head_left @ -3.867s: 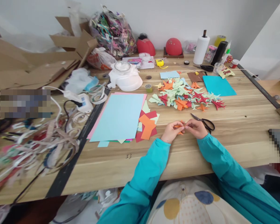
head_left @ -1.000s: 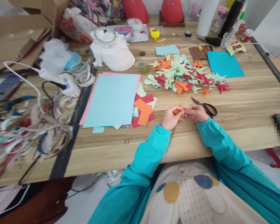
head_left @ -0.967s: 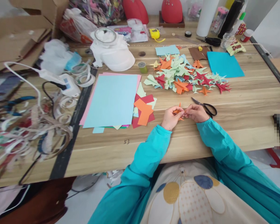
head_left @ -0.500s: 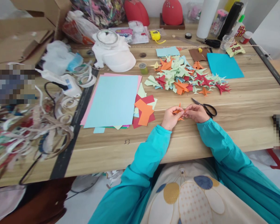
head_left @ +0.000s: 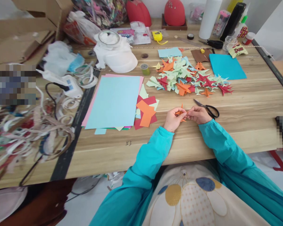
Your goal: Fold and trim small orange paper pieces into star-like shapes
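Between my two hands is a small folded orange paper plane [head_left: 182, 106], its body mostly covered by my fingers. My left hand [head_left: 174, 119] pinches it from the left. At its right end, the fingertips of my right hand [head_left: 199, 115] are closed on the same paper. Just beyond my right hand lie black-handled scissors [head_left: 212, 111], blades pointing to the far left. Farther back is a heap of folded paper planes [head_left: 179, 75] in pale green, orange, red and light blue. Left of my hands are orange and red paper offcuts [head_left: 146, 113].
Light blue sheets [head_left: 113, 100] lie stacked on pink ones at the left. Behind them stands a white cloth-wrapped item [head_left: 120, 56]. Bright blue paper [head_left: 227, 66] is at the back right. A tape measure [head_left: 157, 36] sits near the wall. Tangled ribbons [head_left: 58, 138] cover the far left.
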Demonstrator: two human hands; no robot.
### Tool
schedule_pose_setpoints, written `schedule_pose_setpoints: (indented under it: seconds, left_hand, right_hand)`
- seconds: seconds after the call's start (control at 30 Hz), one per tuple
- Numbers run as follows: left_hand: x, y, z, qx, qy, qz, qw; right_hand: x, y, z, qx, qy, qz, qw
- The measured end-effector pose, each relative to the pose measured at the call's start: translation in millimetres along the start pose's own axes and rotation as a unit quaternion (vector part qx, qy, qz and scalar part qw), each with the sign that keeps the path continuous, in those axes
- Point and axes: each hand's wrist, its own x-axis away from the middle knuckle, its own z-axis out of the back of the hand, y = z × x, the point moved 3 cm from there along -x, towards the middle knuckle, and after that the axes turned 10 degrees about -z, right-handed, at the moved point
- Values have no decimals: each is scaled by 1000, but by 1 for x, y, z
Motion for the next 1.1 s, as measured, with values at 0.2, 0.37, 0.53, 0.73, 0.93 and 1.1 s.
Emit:
schedule_pose_setpoints:
  seconds: [0.2,0.37,0.53,0.73,0.93,1.1]
  left_hand:
    - [2,3,-1,-9,-8,-3,1000]
    - [2,2,-1,-3,3,-12,1000]
    - [0,0,0,4,16,-15,1000]
    - [-1,-2,2,3,27,-24,999]
    - [-1,-2,2,-6,23,-27,999]
    - [-1,-3,2,-15,21,-26,999]
  right_hand:
    - [0,1,-1,-17,6,-21,1000]
    - [0,2,-2,-32,4,-22,999]
    - [2,1,-1,-36,-2,-29,999]
    - [5,-4,0,-18,-1,-31,999]
    - [4,-2,0,10,0,-19,1000]
    - [3,-2,0,20,4,-15,1000]
